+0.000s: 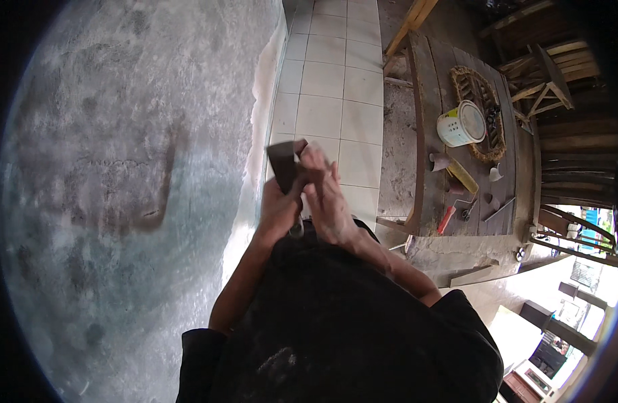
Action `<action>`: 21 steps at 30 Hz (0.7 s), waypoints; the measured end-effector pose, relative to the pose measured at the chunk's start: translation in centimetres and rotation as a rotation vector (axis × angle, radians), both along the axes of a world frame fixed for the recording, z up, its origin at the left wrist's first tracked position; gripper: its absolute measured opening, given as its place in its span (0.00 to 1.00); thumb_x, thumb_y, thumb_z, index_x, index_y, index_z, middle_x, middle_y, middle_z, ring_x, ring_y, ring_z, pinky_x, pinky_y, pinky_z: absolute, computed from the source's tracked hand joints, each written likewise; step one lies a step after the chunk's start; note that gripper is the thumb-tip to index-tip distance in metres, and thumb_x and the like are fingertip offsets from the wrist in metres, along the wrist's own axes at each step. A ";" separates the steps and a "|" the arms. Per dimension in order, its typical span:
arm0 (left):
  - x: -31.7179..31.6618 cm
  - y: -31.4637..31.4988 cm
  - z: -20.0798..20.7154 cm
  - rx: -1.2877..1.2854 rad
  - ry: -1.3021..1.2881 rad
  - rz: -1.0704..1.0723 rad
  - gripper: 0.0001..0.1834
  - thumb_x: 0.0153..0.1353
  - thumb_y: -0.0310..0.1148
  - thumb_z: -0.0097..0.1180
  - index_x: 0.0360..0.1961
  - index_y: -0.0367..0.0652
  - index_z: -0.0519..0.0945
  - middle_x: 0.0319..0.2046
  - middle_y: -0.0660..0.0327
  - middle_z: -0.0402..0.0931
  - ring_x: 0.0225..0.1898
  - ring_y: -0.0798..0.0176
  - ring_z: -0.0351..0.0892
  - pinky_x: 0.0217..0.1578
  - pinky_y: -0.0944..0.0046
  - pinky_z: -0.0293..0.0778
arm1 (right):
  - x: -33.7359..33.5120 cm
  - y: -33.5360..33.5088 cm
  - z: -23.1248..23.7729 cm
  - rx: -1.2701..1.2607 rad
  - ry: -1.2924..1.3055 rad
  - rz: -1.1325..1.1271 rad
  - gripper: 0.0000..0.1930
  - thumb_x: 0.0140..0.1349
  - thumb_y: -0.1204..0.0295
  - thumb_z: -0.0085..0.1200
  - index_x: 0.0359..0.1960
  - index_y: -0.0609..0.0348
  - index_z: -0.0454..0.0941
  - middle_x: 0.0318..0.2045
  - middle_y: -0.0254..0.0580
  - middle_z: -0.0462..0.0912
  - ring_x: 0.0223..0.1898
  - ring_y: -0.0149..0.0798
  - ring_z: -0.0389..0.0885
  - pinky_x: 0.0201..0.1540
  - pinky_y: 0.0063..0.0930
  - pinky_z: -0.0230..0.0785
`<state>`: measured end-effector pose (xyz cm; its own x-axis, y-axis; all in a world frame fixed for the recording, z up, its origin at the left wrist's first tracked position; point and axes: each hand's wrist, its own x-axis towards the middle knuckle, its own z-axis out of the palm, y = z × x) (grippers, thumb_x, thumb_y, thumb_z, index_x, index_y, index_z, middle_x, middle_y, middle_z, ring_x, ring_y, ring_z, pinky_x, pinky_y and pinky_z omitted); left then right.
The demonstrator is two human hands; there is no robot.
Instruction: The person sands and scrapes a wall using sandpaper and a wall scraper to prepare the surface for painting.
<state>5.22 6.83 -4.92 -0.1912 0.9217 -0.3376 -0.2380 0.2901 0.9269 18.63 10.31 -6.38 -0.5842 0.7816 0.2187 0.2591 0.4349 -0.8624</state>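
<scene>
In front of my body, both hands meet around a dark, flat, stiff-looking piece of sandpaper. My left hand is closed on its lower part, and the sheet's broad end sticks up past the fingers. Against it from the right presses my right hand, its fingers bent over the sheet and partly smeared by motion. The fingertips overlap, so the exact grip is hidden. To the left rises a grey, patchy plastered wall, with a darker L-shaped mark on it; neither hand touches it.
A wooden table stands at the right. On it are a white bucket, a straw-rimmed oval piece, a red-handled tool, a yellowish strip and curled scraps. Pale tiles run between wall and table.
</scene>
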 end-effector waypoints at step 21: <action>1.1 0.3 0.4 -0.008 0.109 -0.049 0.12 0.68 0.37 0.57 0.43 0.38 0.81 0.21 0.72 0.73 0.16 0.81 0.65 0.16 0.75 0.59 | 1.5 0.5 -1.1 0.195 -0.054 -0.070 0.29 0.71 0.71 0.43 0.72 0.60 0.52 0.72 0.56 0.52 0.75 0.55 0.46 0.73 0.58 0.32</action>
<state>6.36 7.10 -4.47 -0.1817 0.9282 -0.3247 -0.1216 0.3065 0.9441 20.15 10.83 -7.49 -0.5449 0.7665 0.3401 0.3379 0.5719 -0.7475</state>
